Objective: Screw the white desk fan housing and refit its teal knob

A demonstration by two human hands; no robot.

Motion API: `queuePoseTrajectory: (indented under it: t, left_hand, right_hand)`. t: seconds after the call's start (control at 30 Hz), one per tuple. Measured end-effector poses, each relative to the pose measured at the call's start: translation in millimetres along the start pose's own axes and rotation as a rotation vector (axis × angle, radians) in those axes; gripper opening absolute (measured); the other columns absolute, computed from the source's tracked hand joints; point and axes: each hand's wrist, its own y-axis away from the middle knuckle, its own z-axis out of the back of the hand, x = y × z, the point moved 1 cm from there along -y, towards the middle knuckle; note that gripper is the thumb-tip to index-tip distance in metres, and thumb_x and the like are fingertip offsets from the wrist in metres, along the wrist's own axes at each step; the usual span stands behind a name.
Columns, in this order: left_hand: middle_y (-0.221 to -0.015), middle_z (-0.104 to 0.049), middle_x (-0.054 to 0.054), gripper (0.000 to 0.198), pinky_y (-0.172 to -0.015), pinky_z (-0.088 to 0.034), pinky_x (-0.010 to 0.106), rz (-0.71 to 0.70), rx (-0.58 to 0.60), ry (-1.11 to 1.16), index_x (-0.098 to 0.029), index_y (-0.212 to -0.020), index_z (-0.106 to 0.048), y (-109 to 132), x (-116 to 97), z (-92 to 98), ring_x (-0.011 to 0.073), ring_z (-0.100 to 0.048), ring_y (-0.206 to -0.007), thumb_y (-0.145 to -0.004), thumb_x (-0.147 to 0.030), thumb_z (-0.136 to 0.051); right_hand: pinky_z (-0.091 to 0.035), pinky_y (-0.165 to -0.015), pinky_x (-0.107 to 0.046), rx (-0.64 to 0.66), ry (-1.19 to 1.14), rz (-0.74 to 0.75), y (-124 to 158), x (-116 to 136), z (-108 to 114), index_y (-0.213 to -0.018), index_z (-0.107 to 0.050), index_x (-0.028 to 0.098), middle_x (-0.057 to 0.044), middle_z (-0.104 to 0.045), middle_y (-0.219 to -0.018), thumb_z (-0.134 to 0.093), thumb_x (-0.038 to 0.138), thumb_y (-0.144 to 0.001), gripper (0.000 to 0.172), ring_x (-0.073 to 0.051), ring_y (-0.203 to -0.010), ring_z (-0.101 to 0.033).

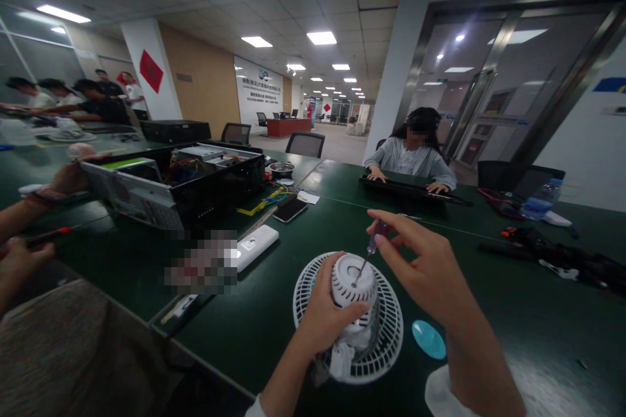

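In my left hand [332, 313] I grip a white ribbed cylindrical fan housing [353, 283], which stands upright with its top toward me. My right hand [420, 260] pinches a small purple-handled screwdriver [375, 239], and its thin shaft reaches down to a hole in the top of the housing. Under the housing lies a round white fan grille [392, 332] on the dark green table [493, 332]. Parts of the housing and grille are hidden behind my left hand. A flat light-blue disc [428, 339] lies just right of the grille.
An open black computer case [235, 179] stands to the left, with a phone [290, 210] and white power bank [257, 247] nearby. Another person's hands [29, 257] hold a red-handled screwdriver at far left. A seated person [413, 153] rests both hands on a keyboard [411, 191] ahead.
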Motion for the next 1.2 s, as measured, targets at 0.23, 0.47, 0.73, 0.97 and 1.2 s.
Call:
queuePoseTrajectory:
  t: [0.23,0.47,0.73,0.97,1.2]
  left_hand:
    - [-0.132,-0.045,0.009,0.071,-0.108,-0.028,0.043,0.000,-0.019,-0.013,-0.022,-0.128,-0.038,-0.4,1.3,0.0,0.0283,-0.042,-0.124,-0.067,-0.027,-0.072]
    - [-0.133,-0.045,0.010,0.072,-0.108,-0.026,0.045,-0.002,-0.011,0.008,-0.021,-0.128,-0.038,-1.9,0.4,-0.2,0.0293,-0.041,-0.124,-0.065,-0.026,-0.073]
    - [-0.132,-0.045,0.009,0.071,-0.108,-0.028,0.043,-0.021,-0.014,0.001,-0.021,-0.127,-0.038,-1.7,0.6,-0.3,0.0287,-0.042,-0.123,-0.066,-0.029,-0.073]
    - [-0.131,-0.046,0.009,0.071,-0.107,-0.029,0.043,-0.023,-0.005,0.006,-0.021,-0.127,-0.038,-1.3,-0.9,0.4,0.0286,-0.043,-0.123,-0.066,-0.028,-0.073]
    - [-0.133,-0.045,0.010,0.071,-0.108,-0.027,0.044,-0.002,-0.005,0.007,-0.021,-0.128,-0.037,-1.3,-1.7,-0.6,0.0287,-0.041,-0.125,-0.066,-0.026,-0.072]
  right_hand:
    - [-0.045,-0.056,-0.026,-0.122,0.132,0.044,-1.6,1.4,-8.1,-0.090,-0.062,0.017,-0.002,-0.061,-0.066,-0.052,0.032,-0.083,0.019,-0.015,-0.060,-0.057]
    - [-0.049,-0.061,-0.028,0.023,-0.027,0.017,1.0,1.9,-1.6,-0.120,-0.054,0.019,-0.006,-0.067,-0.095,-0.044,0.024,-0.087,0.035,-0.016,-0.071,-0.062]
    - [-0.047,-0.061,-0.030,-0.142,0.193,0.070,-2.2,-0.7,-12.3,-0.101,-0.063,0.017,-0.007,-0.066,-0.078,-0.049,0.034,-0.086,0.026,-0.019,-0.070,-0.060]
    - [-0.048,-0.060,-0.027,0.013,0.015,0.023,0.7,2.1,1.7,-0.117,-0.056,0.020,-0.005,-0.064,-0.091,-0.043,0.023,-0.087,0.032,-0.015,-0.069,-0.060]
    - [-0.044,-0.058,-0.029,-0.178,0.190,0.060,-2.8,-1.6,-16.8,-0.092,-0.064,0.015,-0.005,-0.062,-0.070,-0.051,0.034,-0.085,0.024,-0.017,-0.063,-0.057]
